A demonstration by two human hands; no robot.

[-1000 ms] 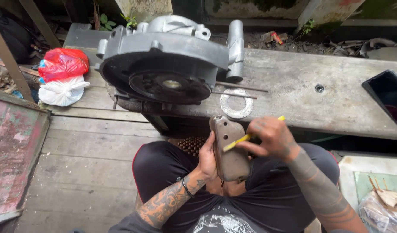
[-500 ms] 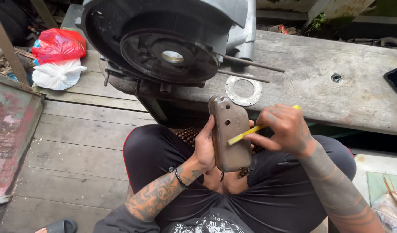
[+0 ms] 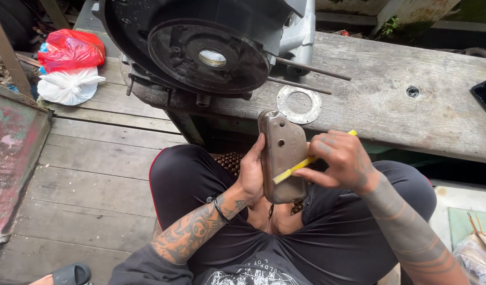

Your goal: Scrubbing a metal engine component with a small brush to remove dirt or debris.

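we cup our left hand (image 3: 252,174) around the upright grey metal cover (image 3: 282,153) above our lap, below the dark engine case (image 3: 200,47), while our right hand (image 3: 340,161) pinches a yellow tool (image 3: 298,166) against its face.

one metal cover (image 3: 283,153), one yellow tool (image 3: 301,164), two plastic bags (image 3: 68,66)

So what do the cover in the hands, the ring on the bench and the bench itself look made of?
Cover: looks like dull grey-brown metal, with a soft sheen and drilled holes. Ring: thin flat metal, pale grey, matte, perhaps a gasket. Bench: weathered grey wood, with visible grain and cracks.
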